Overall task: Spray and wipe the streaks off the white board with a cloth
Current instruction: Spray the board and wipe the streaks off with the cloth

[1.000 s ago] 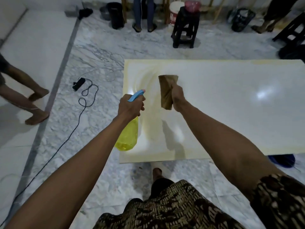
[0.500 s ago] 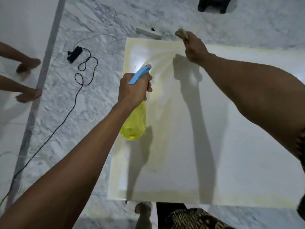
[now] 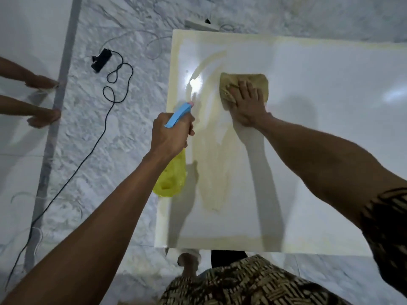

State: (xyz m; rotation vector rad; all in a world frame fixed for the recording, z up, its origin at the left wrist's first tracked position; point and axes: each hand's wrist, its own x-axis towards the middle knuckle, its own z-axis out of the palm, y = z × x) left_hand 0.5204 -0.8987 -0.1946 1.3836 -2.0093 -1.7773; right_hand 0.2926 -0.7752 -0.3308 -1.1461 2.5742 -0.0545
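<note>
The white board [image 3: 308, 150] lies flat across the centre and right of the frame, yellowish streaks [image 3: 214, 172] running down its left part from upper centre toward the lower edge. Your right hand [image 3: 247, 104] presses the tan cloth [image 3: 258, 81] flat against the board at upper centre, fingers spread straight over it, just right of the streaks. Your left hand [image 3: 169, 135] is wrapped around the neck of the spray bottle [image 3: 170, 181], whose blue nozzle points up the frame and whose yellow body hangs over the board's left edge. Your arms cast shadows down the board. On the marble floor [image 3: 105, 150] at upper left lies a black adapter [image 3: 100, 60] with its cable [image 3: 110, 95] looping down toward the lower left. Another person's bare feet [image 3: 44, 100] stand at the left edge, well apart from the board.
</note>
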